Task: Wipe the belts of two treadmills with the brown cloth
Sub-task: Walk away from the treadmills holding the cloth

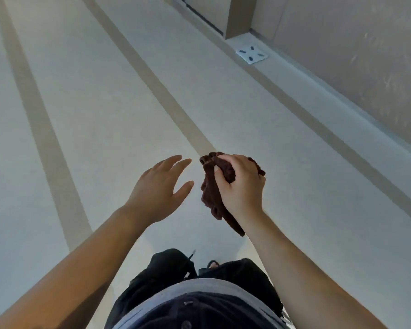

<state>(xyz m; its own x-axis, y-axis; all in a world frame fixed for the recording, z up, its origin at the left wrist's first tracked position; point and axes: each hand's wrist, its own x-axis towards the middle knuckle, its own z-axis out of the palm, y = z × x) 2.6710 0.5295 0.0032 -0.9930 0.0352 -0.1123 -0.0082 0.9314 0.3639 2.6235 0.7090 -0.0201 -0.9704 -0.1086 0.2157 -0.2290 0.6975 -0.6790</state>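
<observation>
The right hand grips the brown cloth in front of the body, its fingers and thumb curled round a bunched upper part; the rest of the cloth hangs down in a crumpled fold past the wrist, along the inner side of the forearm; a little of the fabric also shows beyond the knuckles on the far side of the hand. The left hand is held just beside the cloth, apart from it, with fingers straight and loosely spread, thumb pointing towards the fabric, and nothing in its grasp. Both forearms are bare and reach forward from the bottom corners of the view. Below them lies a pale floor crossed by darker tan stripes; one stripe runs from the top of the view down behind the cloth, another lies well to the left. On the right a beige wall rises from a raised ledge, and on that ledge, near a square pillar, sits a small white plate with four dark slots. At the bottom edge show dark trousers and part of a foot.
</observation>
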